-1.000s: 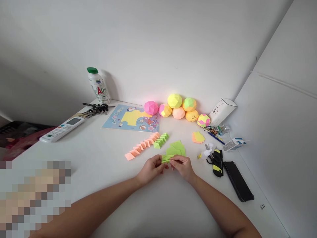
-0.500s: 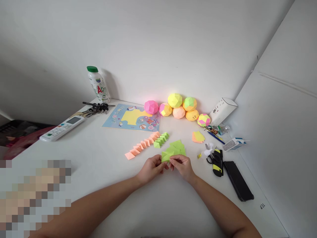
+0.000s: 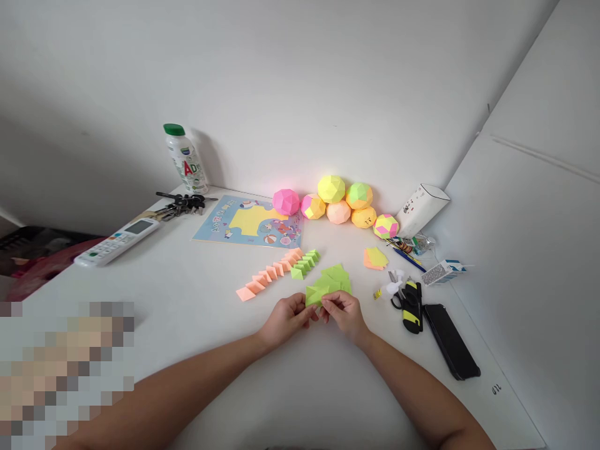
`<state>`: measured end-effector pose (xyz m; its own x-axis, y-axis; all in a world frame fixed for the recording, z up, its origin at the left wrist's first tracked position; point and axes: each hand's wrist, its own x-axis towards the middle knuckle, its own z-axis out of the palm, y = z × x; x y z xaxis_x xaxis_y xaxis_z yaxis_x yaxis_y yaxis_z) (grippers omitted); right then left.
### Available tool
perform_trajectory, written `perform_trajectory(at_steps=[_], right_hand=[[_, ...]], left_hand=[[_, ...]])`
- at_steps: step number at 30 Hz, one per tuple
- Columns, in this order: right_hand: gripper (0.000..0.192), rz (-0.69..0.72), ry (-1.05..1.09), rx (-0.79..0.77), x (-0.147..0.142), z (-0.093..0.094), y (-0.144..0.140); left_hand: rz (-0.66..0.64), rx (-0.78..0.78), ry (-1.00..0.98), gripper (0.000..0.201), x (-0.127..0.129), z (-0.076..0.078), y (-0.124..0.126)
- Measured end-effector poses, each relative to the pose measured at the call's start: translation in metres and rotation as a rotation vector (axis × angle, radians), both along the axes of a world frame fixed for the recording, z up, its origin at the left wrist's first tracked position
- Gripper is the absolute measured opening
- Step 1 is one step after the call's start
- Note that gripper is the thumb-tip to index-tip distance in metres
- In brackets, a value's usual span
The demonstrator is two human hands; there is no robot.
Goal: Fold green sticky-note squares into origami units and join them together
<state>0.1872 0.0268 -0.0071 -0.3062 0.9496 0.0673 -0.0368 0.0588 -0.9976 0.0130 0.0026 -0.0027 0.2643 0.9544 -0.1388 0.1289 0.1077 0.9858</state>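
Note:
Between my fingers is a green sheet of paper (image 3: 317, 294), partly folded. My left hand (image 3: 287, 320) pinches its left and lower edge. The fingertips of my right hand (image 3: 345, 314) press on its right side, close to the left fingertips. Just behind the held sheet lie loose green papers (image 3: 338, 276) in an overlapping pile. To the left of that pile stand a row of folded green paper pieces (image 3: 304, 265) and a longer row of folded peach paper pieces (image 3: 269, 275).
Several faceted paper balls (image 3: 331, 190) rest along the wall by a printed blue card (image 3: 210, 228). On the right are orange and yellow papers (image 3: 375, 257), scissors and a yellow-black cutter (image 3: 412, 312), and a black phone (image 3: 451, 341). A bottle (image 3: 185, 160) and remote (image 3: 117, 242) stand left.

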Motion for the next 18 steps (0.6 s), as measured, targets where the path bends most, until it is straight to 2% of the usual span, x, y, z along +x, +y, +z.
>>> perform_trajectory(at_steps=[6,18], right_hand=[[0.014,0.001,0.035,0.012,-0.0019,-0.0005,-0.0016],[0.016,-0.002,0.008,0.019,-0.0005,-0.0020,-0.0015]], left_hand=[[0.020,0.002,-0.042,0.026,0.0002,-0.0029,0.0002],[0.031,0.020,-0.006,0.028,0.0008,-0.0029,0.0010]])
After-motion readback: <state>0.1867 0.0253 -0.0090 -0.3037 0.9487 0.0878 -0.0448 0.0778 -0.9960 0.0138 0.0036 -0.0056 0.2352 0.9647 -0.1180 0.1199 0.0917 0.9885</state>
